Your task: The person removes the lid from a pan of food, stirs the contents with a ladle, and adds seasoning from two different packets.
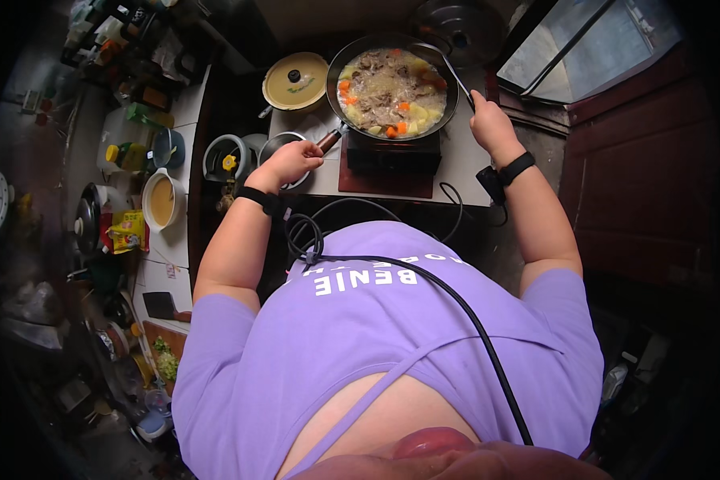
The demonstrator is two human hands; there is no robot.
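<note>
A wok (332,90) full of bubbling stew (384,84) stands on a dark cooker (394,157). Chunks of carrot, pale yellow pieces like potato, and meat show in the liquid. My left hand (291,162) grips the end of the wok's brown handle (330,141). In my right hand (492,126) is the dark handle of a metal cooking utensil (454,71). Its head reaches in over the wok's far right rim; whether it is a spatula or a ladle I cannot tell.
Left of the wok sits a lidded yellow enamel pot (294,84). A metal pot (276,144) is beneath my left hand, near a gas cylinder with a yellow valve (229,163). The left counter holds a bowl of tan liquid (161,201) and a cleaver (161,305). A black cable (456,294) crosses my shirt.
</note>
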